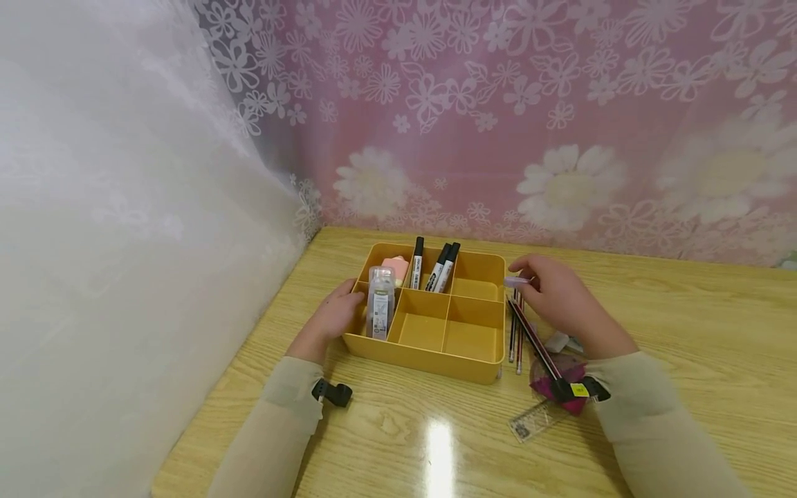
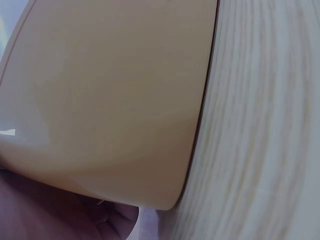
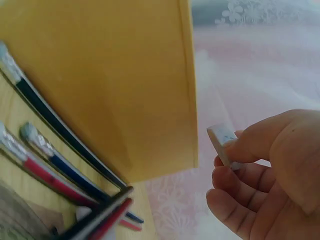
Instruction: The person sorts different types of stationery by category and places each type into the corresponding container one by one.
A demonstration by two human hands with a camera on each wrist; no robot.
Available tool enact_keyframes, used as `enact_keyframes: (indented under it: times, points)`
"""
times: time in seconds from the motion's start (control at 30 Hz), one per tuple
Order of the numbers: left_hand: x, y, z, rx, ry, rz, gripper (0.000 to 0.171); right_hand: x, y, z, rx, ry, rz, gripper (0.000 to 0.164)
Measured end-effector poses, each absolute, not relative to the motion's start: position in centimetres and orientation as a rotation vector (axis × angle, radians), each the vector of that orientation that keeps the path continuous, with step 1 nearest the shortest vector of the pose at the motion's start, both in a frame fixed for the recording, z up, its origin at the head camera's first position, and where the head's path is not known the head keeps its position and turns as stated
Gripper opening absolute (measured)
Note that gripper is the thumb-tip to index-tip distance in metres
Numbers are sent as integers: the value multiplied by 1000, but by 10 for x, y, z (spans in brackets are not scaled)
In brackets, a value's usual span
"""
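A yellow divided organizer box (image 1: 423,356) stands on the table. My left hand (image 1: 333,315) holds its left side, the thumb over the rim; in the left wrist view the fingers (image 2: 117,220) lie at the box's curved corner. My right hand (image 1: 554,294), just beyond the box's right wall, pinches a small pale eraser (image 3: 220,140) between thumb and fingertips. A clear labelled bottle (image 1: 380,311) stands in the front left compartment. Behind it sits a pink item (image 1: 396,266), and three black-capped markers (image 1: 417,263) lean in the back middle compartment.
Several pencils (image 3: 47,112) lie along the box's right wall, some under my right forearm. A magenta and clear item (image 1: 573,402) and a transparent ruler (image 1: 532,422) lie nearer me. A flowered pink curtain (image 1: 436,138) hangs behind the table, and a white sheet (image 1: 124,207) hangs at left.
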State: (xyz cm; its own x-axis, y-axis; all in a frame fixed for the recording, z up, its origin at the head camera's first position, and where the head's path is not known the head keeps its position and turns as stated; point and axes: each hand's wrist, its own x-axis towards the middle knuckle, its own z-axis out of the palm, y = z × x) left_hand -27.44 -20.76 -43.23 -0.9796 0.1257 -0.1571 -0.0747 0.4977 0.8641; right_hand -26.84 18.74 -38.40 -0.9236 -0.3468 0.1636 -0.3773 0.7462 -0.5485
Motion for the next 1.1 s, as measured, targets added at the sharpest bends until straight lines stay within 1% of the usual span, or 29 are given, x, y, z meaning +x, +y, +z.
enact_keyframes:
  times: [0.27,0.67,0.8,1.1]
  points:
    - [-273,-206,-431,32,2544,1479,52,-262,175,-385,607,-2903,968,27]
    - [-272,-206,-429,29,2528,1492,52,-262,176,-383,616,-2903,966,28]
    - [-272,-206,-429,19,2535,1484,52,-265,185,-383,589,-2925,900,29]
    - [-271,-206,-430,9,2539,1477,53,-277,222,-392,464,-3008,846,33]
